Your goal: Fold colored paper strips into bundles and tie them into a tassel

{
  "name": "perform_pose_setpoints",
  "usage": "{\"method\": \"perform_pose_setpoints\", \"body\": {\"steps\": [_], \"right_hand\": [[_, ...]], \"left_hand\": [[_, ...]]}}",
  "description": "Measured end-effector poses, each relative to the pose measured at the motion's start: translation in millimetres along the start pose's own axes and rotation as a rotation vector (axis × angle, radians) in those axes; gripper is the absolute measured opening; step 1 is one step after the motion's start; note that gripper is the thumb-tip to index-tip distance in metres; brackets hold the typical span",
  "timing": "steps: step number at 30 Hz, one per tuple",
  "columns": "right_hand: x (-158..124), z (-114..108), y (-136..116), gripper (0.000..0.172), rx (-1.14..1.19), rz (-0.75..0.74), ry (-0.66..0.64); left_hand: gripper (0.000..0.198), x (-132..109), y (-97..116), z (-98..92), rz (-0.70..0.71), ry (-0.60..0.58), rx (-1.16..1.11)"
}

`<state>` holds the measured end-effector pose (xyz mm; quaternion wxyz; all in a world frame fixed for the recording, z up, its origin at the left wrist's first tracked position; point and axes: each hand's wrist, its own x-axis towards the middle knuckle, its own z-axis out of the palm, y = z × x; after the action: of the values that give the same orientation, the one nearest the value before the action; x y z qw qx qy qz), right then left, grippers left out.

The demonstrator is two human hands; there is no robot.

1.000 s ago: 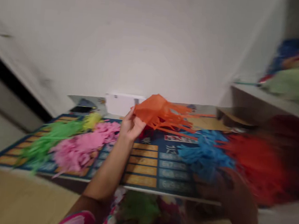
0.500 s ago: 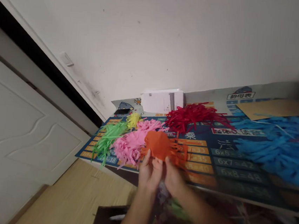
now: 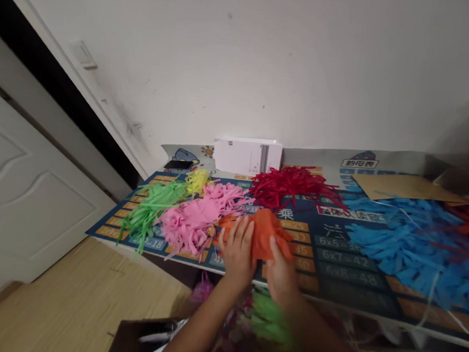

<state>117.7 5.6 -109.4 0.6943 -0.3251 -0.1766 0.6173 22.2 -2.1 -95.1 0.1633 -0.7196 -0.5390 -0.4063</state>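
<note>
An orange fringed tissue-paper bundle, with a smooth middle and loose strips, is at the table's front edge. My left hand has its fingers over the left strips, closed around that side. On the right side my right hand grips the paper, thumb on top and other fingers hidden. Just left is a pink fringed bundle, beside a green one and a small yellow one. Behind the orange paper sits a red fringed bundle.
Blue fringed paper spreads across the right, under a tan sheet. A white box leans at the wall near a black phone. Below the table's front edge is a dark open box. A white door stands left.
The left fingers have moved up over the orange paper's left strips, and the right hand has shifted onto its right side. The camera view has turned slightly right.
</note>
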Motion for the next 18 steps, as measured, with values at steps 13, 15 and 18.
{"method": "perform_pose_setpoints", "body": {"steps": [13, 15, 18], "right_hand": [[51, -33, -102, 0.033, 0.239, -0.023, 0.014], [56, -65, -140, 0.027, 0.027, -0.137, 0.103], [46, -113, -194, 0.04, -0.52, -0.403, 0.25]], "left_hand": [[0.053, -12, 7, 10.3, 0.066, -0.334, -0.258], [0.046, -9, 19, 16.8, -0.036, -0.389, -0.468], [0.035, -4, 34, 21.4, -0.187, -0.425, -0.701]]}}
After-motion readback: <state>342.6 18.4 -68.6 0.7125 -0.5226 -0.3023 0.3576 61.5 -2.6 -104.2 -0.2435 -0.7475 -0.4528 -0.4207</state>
